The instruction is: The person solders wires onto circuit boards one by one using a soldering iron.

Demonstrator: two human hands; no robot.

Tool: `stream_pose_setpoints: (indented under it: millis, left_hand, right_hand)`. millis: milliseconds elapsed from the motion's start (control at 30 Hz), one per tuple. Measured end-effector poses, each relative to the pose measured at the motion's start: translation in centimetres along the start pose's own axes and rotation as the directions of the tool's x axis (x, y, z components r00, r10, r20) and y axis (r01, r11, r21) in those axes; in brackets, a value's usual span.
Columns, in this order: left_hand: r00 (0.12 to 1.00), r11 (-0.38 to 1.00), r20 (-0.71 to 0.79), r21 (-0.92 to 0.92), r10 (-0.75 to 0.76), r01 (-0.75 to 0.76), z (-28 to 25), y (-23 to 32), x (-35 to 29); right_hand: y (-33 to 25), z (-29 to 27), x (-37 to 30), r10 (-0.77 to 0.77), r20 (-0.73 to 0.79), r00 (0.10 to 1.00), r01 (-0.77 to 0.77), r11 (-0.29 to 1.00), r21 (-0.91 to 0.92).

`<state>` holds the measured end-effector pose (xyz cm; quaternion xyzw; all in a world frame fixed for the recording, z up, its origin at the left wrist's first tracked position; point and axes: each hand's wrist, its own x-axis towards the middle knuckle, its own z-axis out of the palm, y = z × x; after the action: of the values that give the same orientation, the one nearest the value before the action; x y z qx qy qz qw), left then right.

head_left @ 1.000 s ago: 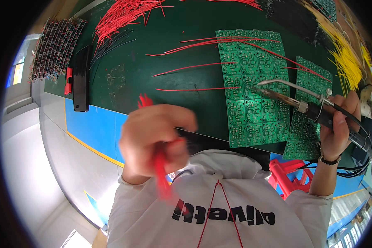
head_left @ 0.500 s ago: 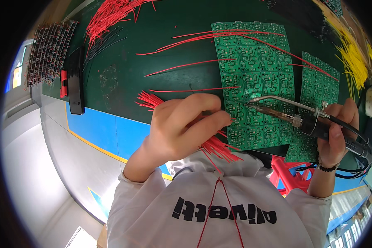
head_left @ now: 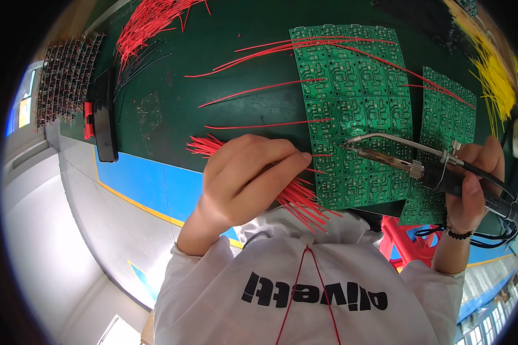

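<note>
My left hand (head_left: 244, 181) is closed around a bundle of thin red wires (head_left: 302, 201), whose ends fan out on both sides of it. Its thumb and forefinger pinch together at the left edge of a green circuit board panel (head_left: 360, 184), where a red wire end (head_left: 322, 155) pokes out over the board. In my right hand (head_left: 476, 181) is a soldering iron (head_left: 437, 175) with a curved metal feed tube (head_left: 388, 139) clamped to it. Iron tip and tube end meet over the panel, near that wire end; contact with the board is too small to tell. Other red wires (head_left: 265, 124) lie across the panel's left edge.
A second green panel (head_left: 446, 115) lies to the right. Farther off are a red wire pile (head_left: 152, 26), black wires (head_left: 141, 69) and yellow wires (head_left: 495, 86). A black phone-like slab (head_left: 105, 115) and a block of small assembled boards (head_left: 69, 80) sit at left; a red stool (head_left: 406, 241) stands below.
My left fingertips have drawn back a little to the left, uncovering a red wire end over the panel. The bundle's ends have shifted. The soldering iron stays nearly in place.
</note>
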<state>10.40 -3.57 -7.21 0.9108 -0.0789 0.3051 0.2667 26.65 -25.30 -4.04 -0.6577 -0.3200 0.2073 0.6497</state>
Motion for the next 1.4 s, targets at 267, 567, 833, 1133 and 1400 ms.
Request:
stream_pose_setpoints:
  millis: [267, 567, 833, 1133, 1400]
  left_hand:
    - [0.992, 0.992, -0.034, -0.006, 0.125, -0.126, 0.6, -0.3, 0.0]
    - [0.992, 0.992, -0.044, 0.018, 0.122, -0.121, 0.8, -0.3, -0.4]
    - [0.992, 0.993, -0.047, 0.019, 0.118, -0.117, 0.9, -0.3, -0.5]
    - [0.992, 0.994, -0.070, 0.029, 0.110, -0.108, 1.0, -0.3, -0.5]
    - [0.991, 0.994, -0.080, 0.037, 0.105, -0.103, 0.8, -0.2, -0.6]
  right_hand:
    - [0.3, 0.1, -0.1, -0.027, 0.007, 1.000, 0.026, 1.000, 0.017]
    - [0.5, 0.0, -0.4, -0.054, 0.059, 0.997, 0.052, 0.998, 0.031]
    - [0.3, 0.8, -0.1, 0.010, -0.069, 0.998, -0.004, 0.996, 0.084]
    - [0.4, 0.7, -0.2, -0.031, -0.070, 0.997, 0.036, 0.996, 0.078]
    - [0.1, 0.8, -0.1, -0.023, -0.071, 0.997, 0.030, 0.995, 0.098]
